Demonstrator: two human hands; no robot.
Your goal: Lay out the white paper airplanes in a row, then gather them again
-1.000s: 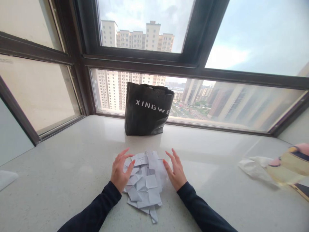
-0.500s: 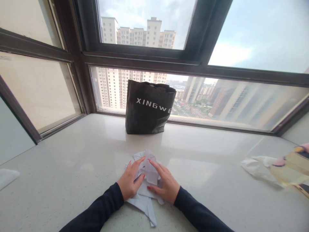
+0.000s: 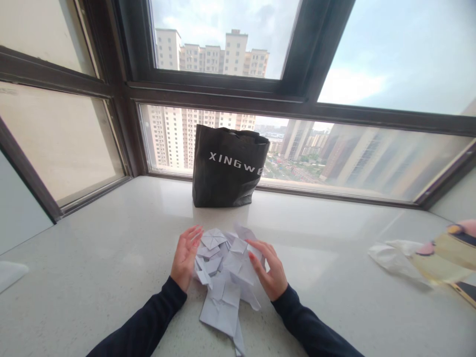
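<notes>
A loose heap of folded white papers (image 3: 223, 305) lies on the pale speckled sill in front of me. Several pieces overlap, with creases and square folds showing. My left hand (image 3: 186, 253) is at the heap's left side, fingers extended and palm turned inward. On the right, my right hand (image 3: 268, 267) has its thumb and fingers apart, its fingertips at a raised folded paper (image 3: 238, 255). Whether those fingertips press on it I cannot tell. Neither hand is closed around anything.
A black bag (image 3: 228, 171) with white lettering stands upright behind the papers, near the window. At the right lie a crumpled white wrapper (image 3: 394, 260) and a yellow, pink-patterned package (image 3: 446, 253). A white item (image 3: 11, 275) shows at the left edge. Dark frames (image 3: 223, 91) border the sill.
My hands have moved apart, the left leftward and the right rightward. Between them the papers now spread wider, and more folded pieces show.
</notes>
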